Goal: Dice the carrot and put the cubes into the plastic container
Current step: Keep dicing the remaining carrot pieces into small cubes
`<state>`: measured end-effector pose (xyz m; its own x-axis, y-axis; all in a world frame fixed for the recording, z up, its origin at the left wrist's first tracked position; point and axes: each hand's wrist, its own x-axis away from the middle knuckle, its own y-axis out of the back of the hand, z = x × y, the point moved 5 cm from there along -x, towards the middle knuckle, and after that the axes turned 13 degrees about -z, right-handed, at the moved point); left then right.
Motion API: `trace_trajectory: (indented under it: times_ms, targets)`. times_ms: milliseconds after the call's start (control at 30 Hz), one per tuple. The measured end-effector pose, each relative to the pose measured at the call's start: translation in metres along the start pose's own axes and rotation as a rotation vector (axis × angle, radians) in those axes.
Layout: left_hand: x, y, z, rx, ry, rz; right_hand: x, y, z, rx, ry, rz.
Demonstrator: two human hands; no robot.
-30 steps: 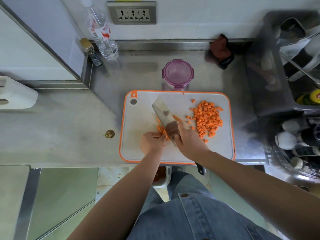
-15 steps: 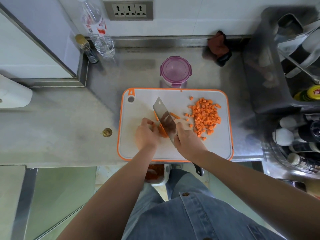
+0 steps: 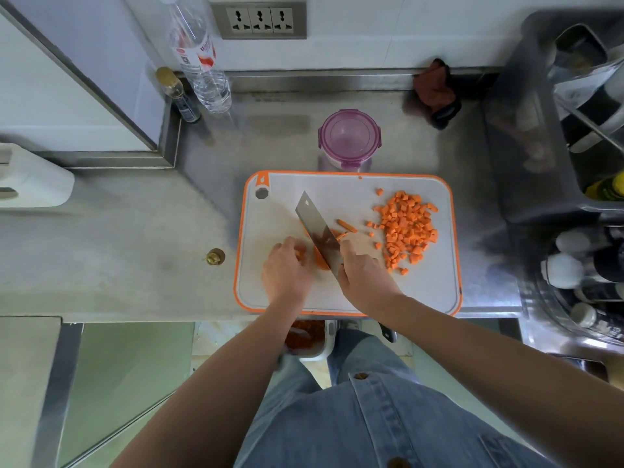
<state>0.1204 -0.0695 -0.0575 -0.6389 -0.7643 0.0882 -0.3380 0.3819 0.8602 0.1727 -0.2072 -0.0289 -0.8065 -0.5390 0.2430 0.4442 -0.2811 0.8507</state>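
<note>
Grey steel counter [image 3: 135, 231] — white wall [image 3: 388, 32] (socket strip [image 3: 258, 16]) behind

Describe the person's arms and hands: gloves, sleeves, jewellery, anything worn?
The left hand and the right hand are bare, with no gloves, rings or watch visible. No sleeve covers the forearms in view. The torso wears a blue denim shirt with brown buttons.
</note>
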Motion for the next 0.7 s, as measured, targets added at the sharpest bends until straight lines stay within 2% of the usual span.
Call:
trace_trajectory:
  times_ms: [133,367,500,700]
  targets:
    - [0.007,-0.008,-0.005,0.114,0.025,0.1,-0.005,0.002,-0.001,-0.01,-0.02,-0.001]
    - [0.009,-0.023,0.0,0.272,0.28,0.109,-0.002,0.007,-0.004,0.041,0.036,0.01]
    - [0.009,-0.028,0.003,0.268,0.323,0.109,-0.003,0.007,-0.007,0.076,0.05,-0.011]
    - [0.009,-0.035,0.005,0.325,0.403,0.12,-0.008,0.019,-0.029,0.036,-0.064,-0.115]
